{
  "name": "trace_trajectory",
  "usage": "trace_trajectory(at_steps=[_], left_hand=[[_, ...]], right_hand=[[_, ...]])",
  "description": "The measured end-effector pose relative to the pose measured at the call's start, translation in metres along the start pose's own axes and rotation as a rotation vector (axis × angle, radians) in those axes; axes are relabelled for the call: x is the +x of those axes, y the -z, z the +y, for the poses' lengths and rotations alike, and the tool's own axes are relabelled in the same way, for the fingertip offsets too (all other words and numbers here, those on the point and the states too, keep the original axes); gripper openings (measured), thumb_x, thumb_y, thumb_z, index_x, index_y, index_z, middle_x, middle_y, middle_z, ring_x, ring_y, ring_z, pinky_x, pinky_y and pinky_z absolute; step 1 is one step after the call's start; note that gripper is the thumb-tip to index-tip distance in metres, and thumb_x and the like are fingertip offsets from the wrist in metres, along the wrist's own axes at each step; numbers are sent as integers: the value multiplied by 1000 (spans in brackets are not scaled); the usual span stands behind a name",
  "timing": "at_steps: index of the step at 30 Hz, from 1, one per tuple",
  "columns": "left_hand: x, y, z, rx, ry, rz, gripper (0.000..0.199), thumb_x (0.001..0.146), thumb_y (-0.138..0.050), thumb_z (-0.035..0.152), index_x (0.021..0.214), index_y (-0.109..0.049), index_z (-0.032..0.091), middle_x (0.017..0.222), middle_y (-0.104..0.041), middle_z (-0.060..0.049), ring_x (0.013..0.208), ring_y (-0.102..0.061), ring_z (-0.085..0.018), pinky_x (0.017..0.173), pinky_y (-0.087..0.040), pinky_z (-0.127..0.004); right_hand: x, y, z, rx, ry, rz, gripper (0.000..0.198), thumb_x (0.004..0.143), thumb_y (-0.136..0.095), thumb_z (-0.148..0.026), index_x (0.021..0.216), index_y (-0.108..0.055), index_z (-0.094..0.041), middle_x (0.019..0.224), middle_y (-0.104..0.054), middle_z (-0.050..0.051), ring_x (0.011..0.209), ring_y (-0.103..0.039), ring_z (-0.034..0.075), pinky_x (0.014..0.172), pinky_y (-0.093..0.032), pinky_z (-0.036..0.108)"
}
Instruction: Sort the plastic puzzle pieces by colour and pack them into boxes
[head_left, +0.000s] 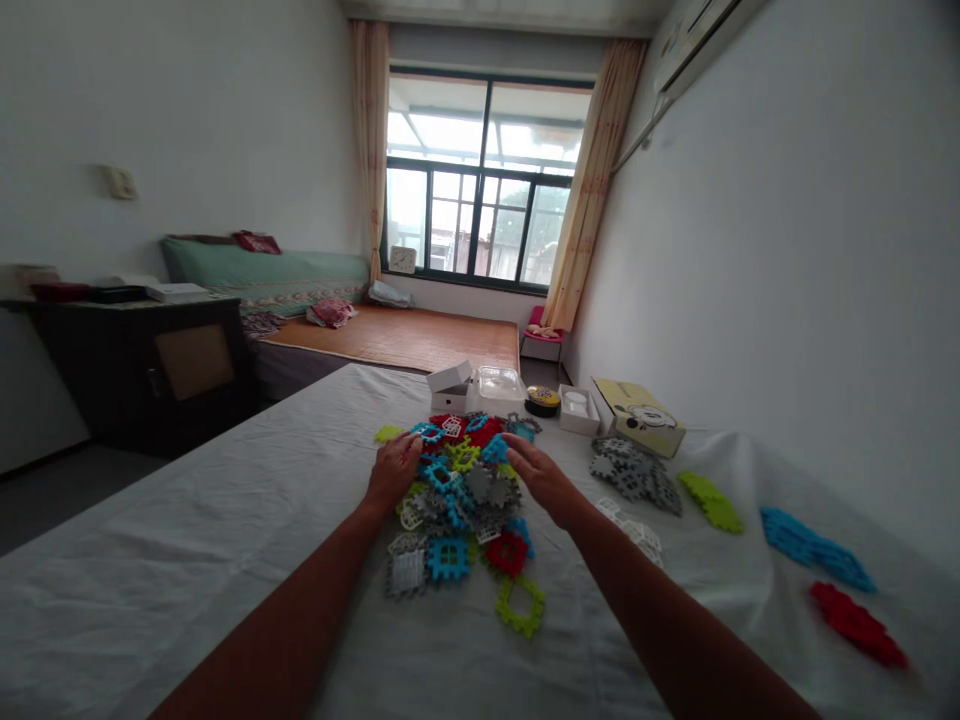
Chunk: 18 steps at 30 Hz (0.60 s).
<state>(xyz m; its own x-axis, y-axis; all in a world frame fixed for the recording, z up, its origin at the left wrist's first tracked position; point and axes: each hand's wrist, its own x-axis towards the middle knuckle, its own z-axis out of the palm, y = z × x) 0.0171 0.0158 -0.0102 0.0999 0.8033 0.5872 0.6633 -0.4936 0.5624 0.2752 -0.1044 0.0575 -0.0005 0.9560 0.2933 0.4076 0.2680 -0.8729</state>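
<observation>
Tile heap (461,490) (mixed colours) between both hands' fingers (409,450).

Daylit room, soft and slightly dim

The window (484,180) is blown out with glare; away from it, walls grey down, edges bend and smear, and foreground forearms sit dark and soft.

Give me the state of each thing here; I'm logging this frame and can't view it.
left hand: open, flat on the pile's left edge
right hand: open, flat on the pile's right side
mixed pile of pieces: loose, jumbled
grey pieces: sorted, stacked apart
green pieces: sorted apart
blue pieces: sorted apart
red pieces: sorted apart
clear container: lid on
small white box: lid ajar
</observation>
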Motion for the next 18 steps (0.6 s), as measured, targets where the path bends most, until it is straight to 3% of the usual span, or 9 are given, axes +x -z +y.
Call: trace_trajectory(at_steps=[3, 6, 11, 15, 18], left_hand=[[1, 1, -1, -26, 31, 20, 47, 90, -31, 44, 102, -67, 17, 111, -67, -11, 111, -57, -23, 102, -40, -39], [2, 2, 0, -47, 47, 23, 48, 90, -29, 44, 98, -68, 17, 107, -68, -10, 107, -59, -22, 99, -42, -37], [-1, 6, 5, -60, 46, 5, 48, 90, -31, 43, 98, -68, 15, 106, -68, -11, 105, -59, -23, 98, -43, -36], [-2, 8, 9, -62, 56, 1, 46, 90, -31, 41, 95, -69, 15, 104, -69, -12, 104, -59, -23, 97, -44, -36], [-3, 9, 11, -63, 61, -9, 48, 90, -30, 41, 94, -69, 15, 104, -69, -11, 103, -60, -22, 96, -44, -34]], right_hand=[[-9, 20, 6, 78, -91, 55, 44, 80, -54, -49, 112, -61, -20, 118, -63, 9, 102, -61, 24, 86, -49, 40], [-22, 24, 26, 39, -124, 88, 39, 79, -54, -44, 107, -60, -18, 102, -67, 10, 82, -65, 20, 68, -52, 34], [-39, 16, 39, -215, -18, 76, 28, 82, -52, -40, 96, -63, -18, 89, -69, 6, 75, -63, 17, 70, -49, 31], [-54, 20, 17, -354, -18, -198, 27, 84, -53, -43, 80, -65, -19, 69, -65, 1, 63, -58, 14, 61, -44, 25], [-65, 19, 3, -427, -17, -370, 33, 70, -70, -48, 89, -66, -21, 84, -67, 1, 70, -59, 14, 62, -43, 24]])
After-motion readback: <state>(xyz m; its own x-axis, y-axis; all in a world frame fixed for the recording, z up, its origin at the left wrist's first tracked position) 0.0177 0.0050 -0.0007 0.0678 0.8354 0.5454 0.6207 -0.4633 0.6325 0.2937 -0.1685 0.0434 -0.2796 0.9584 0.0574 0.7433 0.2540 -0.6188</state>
